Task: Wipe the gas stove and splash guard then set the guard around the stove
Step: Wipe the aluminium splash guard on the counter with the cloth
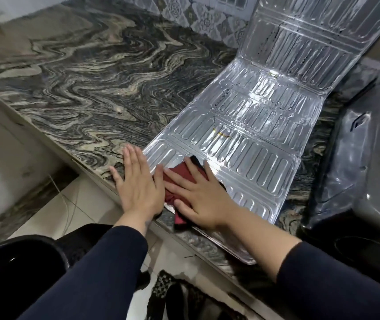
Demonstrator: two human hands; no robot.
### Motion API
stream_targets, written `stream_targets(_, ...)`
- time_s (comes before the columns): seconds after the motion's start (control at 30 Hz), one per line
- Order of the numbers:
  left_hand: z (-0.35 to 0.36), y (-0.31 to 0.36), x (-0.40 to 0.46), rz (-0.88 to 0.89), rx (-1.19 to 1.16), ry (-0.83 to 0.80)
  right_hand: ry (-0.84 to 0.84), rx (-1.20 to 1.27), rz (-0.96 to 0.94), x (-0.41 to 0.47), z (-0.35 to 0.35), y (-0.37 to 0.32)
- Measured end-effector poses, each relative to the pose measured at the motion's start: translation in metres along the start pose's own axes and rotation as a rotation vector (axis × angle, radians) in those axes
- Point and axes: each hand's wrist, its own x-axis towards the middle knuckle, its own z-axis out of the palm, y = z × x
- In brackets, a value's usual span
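A silver embossed foil splash guard [249,125] lies across the marbled counter [92,88], its far panel bent up against the tiled wall. A dark red cloth [182,175] rests on the guard's near corner. My right hand [199,192] lies flat on the cloth with fingers spread, pressing it to the foil. My left hand [137,181] is flat and open on the guard's near left edge and the counter, touching the cloth's side. The black gas stove [357,172] sits at the right, partly out of frame.
The counter's front edge [87,167] runs diagonally below my hands. Beyond it are a tiled floor [73,209], a dark round bin [16,257] at lower left and a patterned mat [184,294] below. The tiled wall [196,12] backs the counter.
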Motion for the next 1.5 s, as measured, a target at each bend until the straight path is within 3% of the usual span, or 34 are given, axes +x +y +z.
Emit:
stream_targets(0.1,0.0,-0.001,0.0,0.008,0.036,-0.005,0.012,-0.036,0.058,0.025,-0.008,0.032)
stream_targets(0.37,0.003,-0.001,0.002,-0.006,0.106,0.007,-0.005,-0.022,0.535,0.083,-0.028,0.11)
stream_targets(0.47,0.003,0.001,0.003,-0.013,0.12,0.004,0.009,0.004,0.495,0.081,-0.022,0.08)
stream_targets(0.6,0.0,0.002,0.003,-0.017,0.085,-0.003,0.063,-0.044,0.217,0.07,-0.007,0.021)
stream_targets(0.67,-0.001,0.002,0.002,-0.012,0.071,-0.01,0.041,-0.039,0.148,0.073,-0.009,0.025)
stream_targets(0.73,0.0,0.001,0.002,-0.008,0.08,-0.017,0.044,-0.025,0.189,0.082,-0.016,0.058)
stream_targets(0.87,0.002,-0.001,0.002,-0.019,0.098,-0.017,0.037,-0.053,0.491,0.083,-0.029,0.13)
stream_targets(0.93,0.002,-0.001,0.003,-0.018,0.094,-0.024,0.05,-0.046,0.551,0.079,-0.032,0.14)
stream_targets(1.13,-0.015,0.007,0.017,-0.156,-0.024,-0.009,0.056,0.036,0.622,0.085,-0.026,0.103)
stream_targets(1.27,-0.028,0.008,0.05,0.01,-0.018,-0.04,0.057,0.082,0.657,0.083,-0.019,0.046)
stream_targets(1.5,-0.026,-0.003,0.104,0.228,-0.023,-0.161,0.132,0.051,0.52,0.058,0.002,-0.024)
